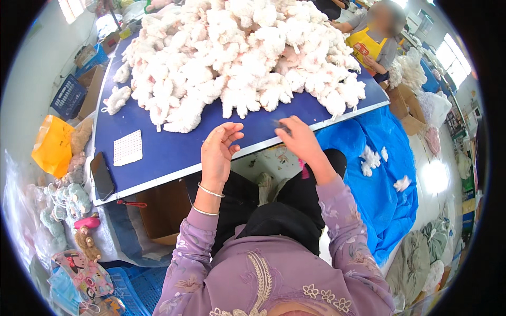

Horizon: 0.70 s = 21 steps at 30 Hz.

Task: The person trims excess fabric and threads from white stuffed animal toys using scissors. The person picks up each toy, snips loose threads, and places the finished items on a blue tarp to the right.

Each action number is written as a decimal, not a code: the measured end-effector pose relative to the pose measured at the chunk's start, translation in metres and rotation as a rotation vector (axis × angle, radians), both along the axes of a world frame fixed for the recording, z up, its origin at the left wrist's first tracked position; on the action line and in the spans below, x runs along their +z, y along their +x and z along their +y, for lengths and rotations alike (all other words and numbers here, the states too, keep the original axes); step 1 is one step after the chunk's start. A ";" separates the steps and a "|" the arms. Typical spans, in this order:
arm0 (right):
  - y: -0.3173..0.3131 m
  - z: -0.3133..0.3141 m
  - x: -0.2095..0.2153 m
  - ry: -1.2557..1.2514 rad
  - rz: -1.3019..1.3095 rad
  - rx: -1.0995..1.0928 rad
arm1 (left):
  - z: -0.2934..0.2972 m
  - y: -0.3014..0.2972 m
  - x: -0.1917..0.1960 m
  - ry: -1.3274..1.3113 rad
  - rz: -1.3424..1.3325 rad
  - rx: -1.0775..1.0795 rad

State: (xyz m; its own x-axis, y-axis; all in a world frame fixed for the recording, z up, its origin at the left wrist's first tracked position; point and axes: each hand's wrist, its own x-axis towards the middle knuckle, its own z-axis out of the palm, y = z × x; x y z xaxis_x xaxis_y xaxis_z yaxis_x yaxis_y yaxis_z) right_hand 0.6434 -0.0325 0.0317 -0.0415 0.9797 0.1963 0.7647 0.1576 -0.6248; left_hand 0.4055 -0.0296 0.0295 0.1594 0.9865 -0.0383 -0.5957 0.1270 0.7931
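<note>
White plush toys lie heaped beyond the empty, loosely open left hand and right hand gripping a dark object.

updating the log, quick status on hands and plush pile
Left hand open, looks empty. Right hand gripping small dark object. White plush pile on blue table. Phone, dotted sheet lie left, clear of hands.

A head-worn fisheye looks down across the blue table.
</note>
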 end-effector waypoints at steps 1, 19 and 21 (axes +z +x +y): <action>-0.003 0.014 -0.005 0.080 -0.147 0.029 | 0.003 -0.004 0.004 0.035 0.030 0.026; -0.011 -0.037 -0.004 -0.014 0.698 0.061 | 0.026 -0.042 -0.001 0.087 0.120 0.033; -0.019 -0.040 0.009 -0.118 0.825 0.141 | 0.004 -0.024 0.004 0.046 -0.022 -0.052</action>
State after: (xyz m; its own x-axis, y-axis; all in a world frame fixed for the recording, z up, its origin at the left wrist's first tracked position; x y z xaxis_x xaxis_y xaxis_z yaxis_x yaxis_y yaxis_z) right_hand 0.6246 -0.0725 0.0412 -0.0530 0.9921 0.1136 0.0340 0.1155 -0.9927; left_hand 0.3817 -0.0257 0.0332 0.2109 0.9775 0.0106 -0.6067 0.1224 0.7854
